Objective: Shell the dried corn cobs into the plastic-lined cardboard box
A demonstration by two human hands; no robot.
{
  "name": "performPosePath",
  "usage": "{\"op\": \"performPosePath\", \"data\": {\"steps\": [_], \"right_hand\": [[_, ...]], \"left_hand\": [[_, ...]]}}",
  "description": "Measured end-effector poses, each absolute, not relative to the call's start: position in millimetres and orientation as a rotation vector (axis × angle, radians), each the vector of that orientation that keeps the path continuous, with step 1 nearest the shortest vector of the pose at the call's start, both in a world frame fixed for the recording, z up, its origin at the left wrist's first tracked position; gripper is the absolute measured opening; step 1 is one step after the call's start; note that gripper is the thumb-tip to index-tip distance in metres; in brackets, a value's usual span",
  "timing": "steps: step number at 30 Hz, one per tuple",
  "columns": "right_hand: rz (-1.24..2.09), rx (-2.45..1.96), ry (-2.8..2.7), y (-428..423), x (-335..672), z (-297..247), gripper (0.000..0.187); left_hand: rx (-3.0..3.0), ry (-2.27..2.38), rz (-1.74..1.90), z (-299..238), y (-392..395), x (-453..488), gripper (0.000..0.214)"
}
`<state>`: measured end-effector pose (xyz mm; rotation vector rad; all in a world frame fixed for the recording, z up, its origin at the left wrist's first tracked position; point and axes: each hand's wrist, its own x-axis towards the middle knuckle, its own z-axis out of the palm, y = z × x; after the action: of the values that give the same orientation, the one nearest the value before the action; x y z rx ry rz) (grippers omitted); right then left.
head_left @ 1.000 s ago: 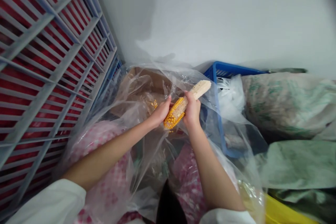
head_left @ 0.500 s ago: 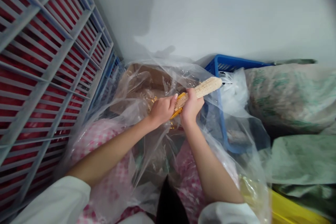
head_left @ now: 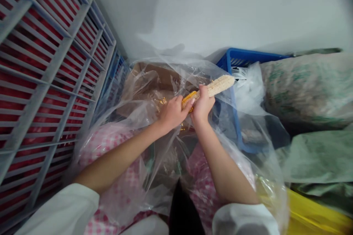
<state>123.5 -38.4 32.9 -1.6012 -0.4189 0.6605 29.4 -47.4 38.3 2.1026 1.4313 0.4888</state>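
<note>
Both hands are closed around one corn cob (head_left: 221, 85), tilted with its pale, stripped end up to the right. Yellow kernels still cover part of the cob between my hands. My left hand (head_left: 174, 111) grips the lower end, its thumb lying along the kernels. My right hand (head_left: 203, 106) wraps around the middle of the cob, just beside the left. Loose yellow kernels (head_left: 163, 101) lie below in a clear plastic bag (head_left: 132, 114) that spreads over my lap. The cob's lower tip is hidden by my left hand.
A cardboard box (head_left: 140, 95) shows through the plastic. On the left stands a tall grey-blue slatted crate (head_left: 46, 77) with red contents. To the right are a blue basket (head_left: 235, 117) with a white bag (head_left: 249, 84), a large stuffed sack (head_left: 311, 88) and a yellow container (head_left: 314, 213). A white wall rises behind.
My left thumb has slid down across the kernels toward my right hand, and the cob has turned slightly. The view has shifted a little. Both hands keep their hold.
</note>
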Motion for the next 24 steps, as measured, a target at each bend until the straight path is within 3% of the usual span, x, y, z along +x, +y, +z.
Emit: {"op": "performPosePath", "data": {"steps": [7, 24], "right_hand": [[0.574, -1.722, -0.591, -40.0, 126.8, 24.5, 0.036], [0.539, -1.790, -0.498, -42.8, 134.2, 18.5, 0.023]], "left_hand": [[1.979, 1.343, 0.592, 29.8, -44.2, 31.2, 0.045], [1.830, 1.230, 0.634, 21.2, -36.7, 30.5, 0.046]]}}
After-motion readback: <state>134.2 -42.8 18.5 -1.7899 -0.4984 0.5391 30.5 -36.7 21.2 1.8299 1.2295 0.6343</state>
